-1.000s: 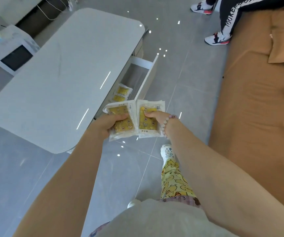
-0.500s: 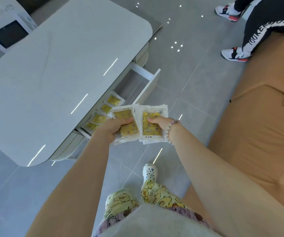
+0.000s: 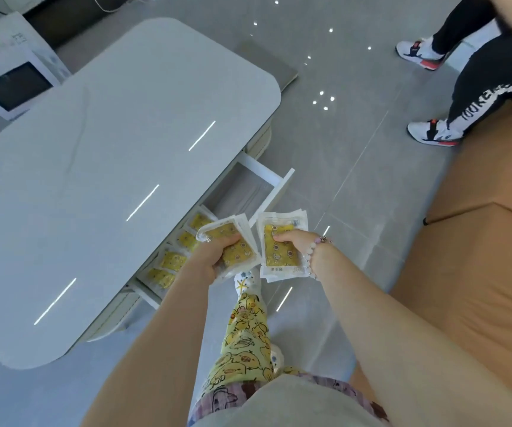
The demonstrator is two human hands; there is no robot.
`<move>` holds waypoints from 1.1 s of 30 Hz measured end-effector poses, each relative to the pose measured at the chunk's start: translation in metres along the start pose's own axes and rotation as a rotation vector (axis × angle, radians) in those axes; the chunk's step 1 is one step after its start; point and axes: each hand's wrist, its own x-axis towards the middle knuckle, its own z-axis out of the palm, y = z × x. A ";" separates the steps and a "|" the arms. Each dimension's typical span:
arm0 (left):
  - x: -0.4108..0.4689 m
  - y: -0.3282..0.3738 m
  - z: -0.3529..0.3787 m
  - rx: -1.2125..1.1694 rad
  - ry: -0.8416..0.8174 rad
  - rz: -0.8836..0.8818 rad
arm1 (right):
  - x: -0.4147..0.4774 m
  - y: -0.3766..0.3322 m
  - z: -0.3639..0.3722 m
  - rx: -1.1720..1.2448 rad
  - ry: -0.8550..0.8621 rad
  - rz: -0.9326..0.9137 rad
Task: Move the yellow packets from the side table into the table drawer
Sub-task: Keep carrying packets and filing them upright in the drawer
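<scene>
Two stacks of packets, one in each hand: left fingers clamp theirs, right fingers pinch theirs, beside the open drawer, probably for dropping in.

A glossy, smooth tabletop is seen at nine o'clock; clear, shiny plastic packets centrally; matt cloth sofa at three o'clock.
</scene>
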 end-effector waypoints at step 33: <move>0.322 0.014 -0.037 -0.321 0.420 -0.144 | 0.369 -0.122 0.052 -0.728 -0.012 0.070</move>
